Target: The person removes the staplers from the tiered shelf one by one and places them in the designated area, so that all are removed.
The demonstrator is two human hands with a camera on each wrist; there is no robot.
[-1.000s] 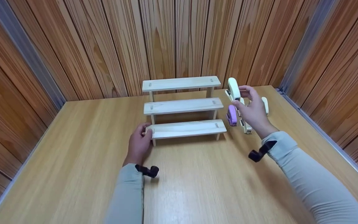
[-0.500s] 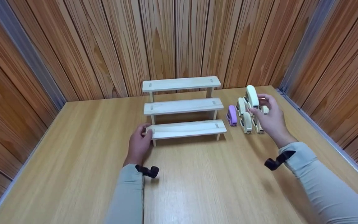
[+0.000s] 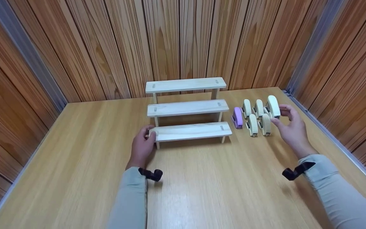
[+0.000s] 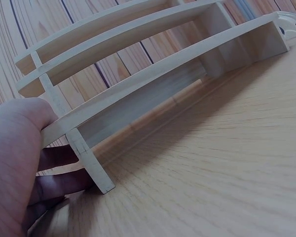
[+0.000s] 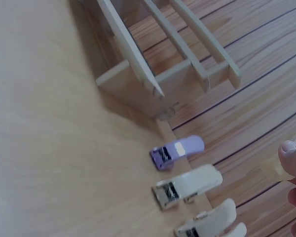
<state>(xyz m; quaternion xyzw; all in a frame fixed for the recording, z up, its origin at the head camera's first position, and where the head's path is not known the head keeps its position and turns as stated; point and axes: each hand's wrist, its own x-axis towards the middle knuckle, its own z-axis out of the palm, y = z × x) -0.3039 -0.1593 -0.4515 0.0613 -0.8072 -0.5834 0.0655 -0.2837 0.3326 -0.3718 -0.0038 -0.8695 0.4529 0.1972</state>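
In the head view my left hand grips the left end of the lowest board of a pale wooden three-tier shelf; the left wrist view shows fingers curled round its side panel. At the right, my right hand pinches a cream stapler between thumb and fingers, standing upright at the group's right end. Whether it touches the table cannot be told. Beside it stand several cream staplers in two short rows. A purple stapler is nearest the shelf.
The wooden table carries the shelf and staplers. Wood-plank walls close in the back and both sides. A metal rail runs along the table's right edge.
My right hand has moved right and lower with the cream stapler, from above the purple stapler to the right end of the group. The left hand and shelf have stayed put.
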